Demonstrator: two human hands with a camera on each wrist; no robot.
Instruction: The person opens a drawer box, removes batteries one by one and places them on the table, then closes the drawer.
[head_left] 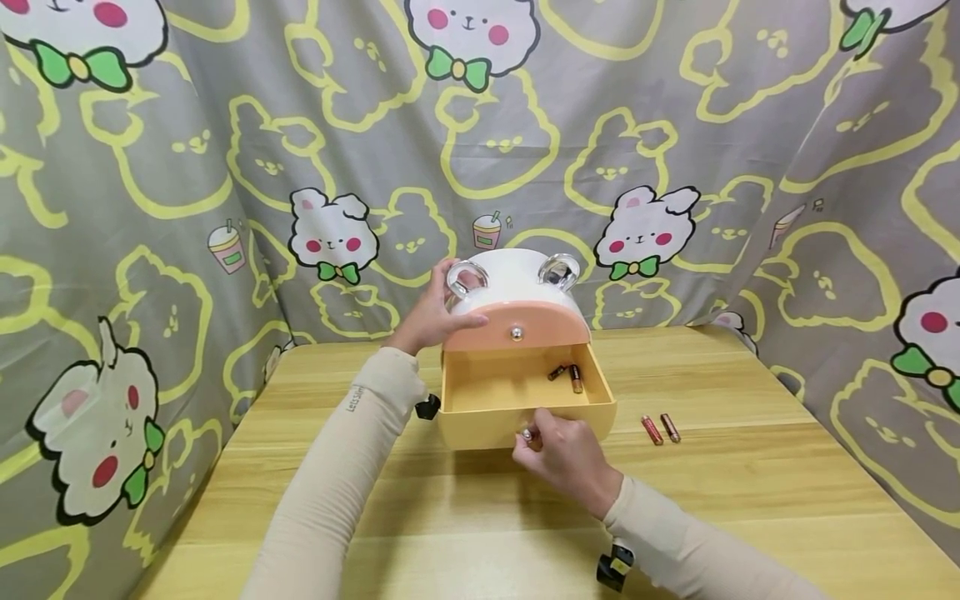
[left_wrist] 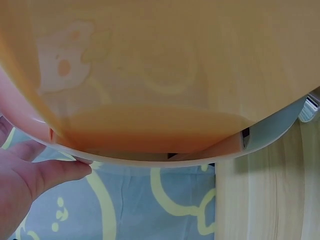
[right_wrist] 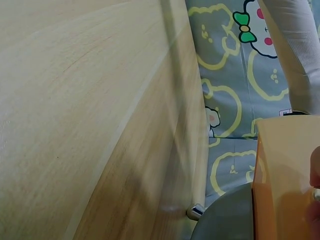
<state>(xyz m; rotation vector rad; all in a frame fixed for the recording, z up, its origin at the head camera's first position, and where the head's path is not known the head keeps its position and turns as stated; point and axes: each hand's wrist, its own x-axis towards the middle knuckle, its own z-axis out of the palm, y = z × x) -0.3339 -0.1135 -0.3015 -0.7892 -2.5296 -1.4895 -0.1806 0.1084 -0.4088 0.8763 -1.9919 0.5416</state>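
A bear-shaped desktop drawer box (head_left: 506,275) has a white rounded top and shiny ring-shaped ears. Its upper orange drawer (head_left: 551,325) is closed, while the lower yellow drawer (head_left: 487,427) is pulled out. My right hand (head_left: 566,450) pinches the silver knob (head_left: 527,434) of that yellow drawer. At the box's upper left, my left hand (head_left: 435,310) rests with its thumb stretched across the orange front and its fingers by the left ear (head_left: 467,279). Two small batteries (head_left: 575,378) lie inside the yellow drawer, toward its right back.
On the wooden table (head_left: 735,500), two red and dark batteries (head_left: 652,430) lie side by side to the right of the drawer. A grey curtain (head_left: 495,167) printed with rabbits hangs behind and along both sides. Black wrist straps (head_left: 617,567) are on both sleeves.
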